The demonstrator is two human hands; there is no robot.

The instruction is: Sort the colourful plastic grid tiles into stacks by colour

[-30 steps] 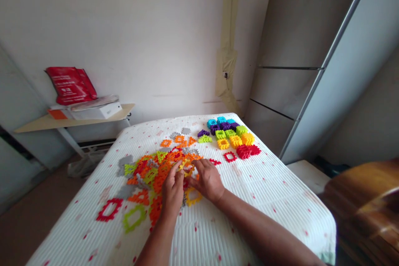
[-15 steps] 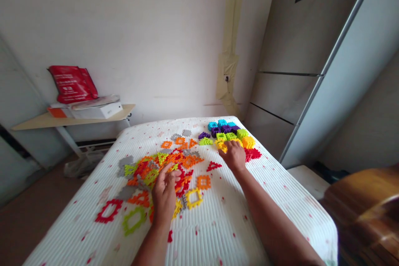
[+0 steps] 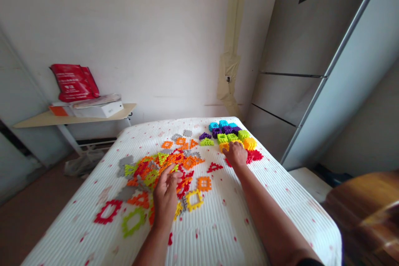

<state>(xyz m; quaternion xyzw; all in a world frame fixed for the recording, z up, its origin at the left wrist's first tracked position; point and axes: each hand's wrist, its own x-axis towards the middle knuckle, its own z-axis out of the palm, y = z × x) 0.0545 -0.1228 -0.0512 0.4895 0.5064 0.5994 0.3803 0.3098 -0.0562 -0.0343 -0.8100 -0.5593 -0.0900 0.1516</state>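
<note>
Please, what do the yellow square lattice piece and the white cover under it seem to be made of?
The yellow square lattice piece looks like moulded plastic: even bright colour, crisp toothed edges, slight sheen. The white ribbed bedspread with red dots looks like soft quilted textile, with fine stitched ribs; its exact fibre cannot be told.

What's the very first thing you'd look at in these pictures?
The bright heap of orange, red, green and grey plastic building pieces in the middle of the white quilted bed cover grabs your eye first, with the left hand in among them. Past it, neat stacks of blue, purple, green, yellow and red pieces sit in rows, right by the right hand. A red bag stands out on the shelf at left.
</note>
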